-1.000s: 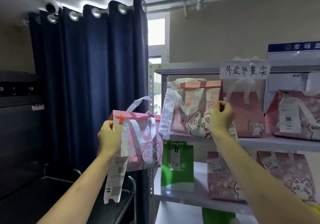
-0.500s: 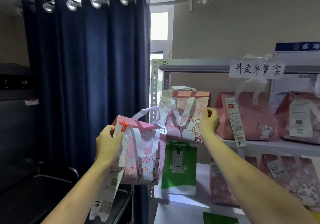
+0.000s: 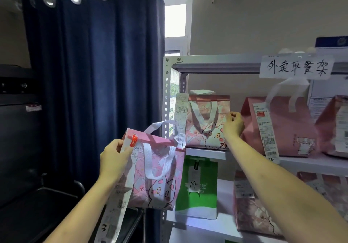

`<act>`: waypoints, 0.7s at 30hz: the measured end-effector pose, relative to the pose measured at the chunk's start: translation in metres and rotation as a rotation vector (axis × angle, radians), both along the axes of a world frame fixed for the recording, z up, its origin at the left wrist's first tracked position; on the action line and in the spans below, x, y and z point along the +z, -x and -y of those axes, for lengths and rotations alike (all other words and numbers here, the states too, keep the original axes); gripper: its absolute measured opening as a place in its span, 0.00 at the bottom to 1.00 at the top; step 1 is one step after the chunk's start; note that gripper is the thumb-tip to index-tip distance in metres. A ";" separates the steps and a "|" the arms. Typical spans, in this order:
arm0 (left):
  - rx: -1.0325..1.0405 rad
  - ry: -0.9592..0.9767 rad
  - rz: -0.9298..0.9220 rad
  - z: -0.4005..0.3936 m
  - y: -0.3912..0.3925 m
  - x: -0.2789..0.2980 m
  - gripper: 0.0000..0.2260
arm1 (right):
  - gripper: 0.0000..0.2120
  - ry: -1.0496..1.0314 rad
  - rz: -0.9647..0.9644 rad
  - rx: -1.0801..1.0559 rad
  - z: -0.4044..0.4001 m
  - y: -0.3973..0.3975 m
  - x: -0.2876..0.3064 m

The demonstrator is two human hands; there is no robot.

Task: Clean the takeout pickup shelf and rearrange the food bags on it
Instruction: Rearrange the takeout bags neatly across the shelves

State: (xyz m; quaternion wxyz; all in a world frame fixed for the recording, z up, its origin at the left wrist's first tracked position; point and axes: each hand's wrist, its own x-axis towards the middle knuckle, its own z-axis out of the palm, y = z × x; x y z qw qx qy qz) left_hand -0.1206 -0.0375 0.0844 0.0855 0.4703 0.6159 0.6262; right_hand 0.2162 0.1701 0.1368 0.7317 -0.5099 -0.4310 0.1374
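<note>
My left hand [image 3: 113, 160] grips the top corner of a pink cat-print bag [image 3: 160, 178] held in the air left of the grey metal shelf [image 3: 207, 153]; a long receipt hangs from it. My right hand [image 3: 233, 124] holds the right edge of a second pink cat bag [image 3: 205, 122], which stands at the left end of the upper shelf board with a receipt on its left side. A plain pink bag [image 3: 286, 128] with white handles stands right of my hand. Below are a green bag marked 14 [image 3: 197, 188] and another pink bag [image 3: 250, 209].
A dark blue curtain [image 3: 94, 73] hangs left of the shelf post. A black cart [image 3: 47, 205] stands under my left arm. A handwritten paper sign [image 3: 295, 67] is fixed to the shelf's top rail. More pink bags [image 3: 337, 126] fill the right side.
The cat bag in my right hand has come down and now stands at the left end of the shelf board. The bag in my left hand sank slightly.
</note>
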 end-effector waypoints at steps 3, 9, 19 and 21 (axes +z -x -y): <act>0.001 -0.005 0.009 -0.005 -0.001 -0.001 0.05 | 0.04 0.002 -0.006 -0.003 -0.010 -0.002 0.000; 0.000 0.007 -0.004 -0.011 -0.004 0.000 0.05 | 0.04 0.033 -0.041 0.000 -0.021 -0.005 -0.006; -0.022 0.055 -0.050 -0.009 -0.007 -0.009 0.05 | 0.07 0.035 -0.023 0.074 -0.008 -0.010 -0.007; -0.023 0.060 -0.051 -0.006 -0.007 -0.010 0.05 | 0.10 0.004 0.015 0.083 0.000 -0.009 -0.007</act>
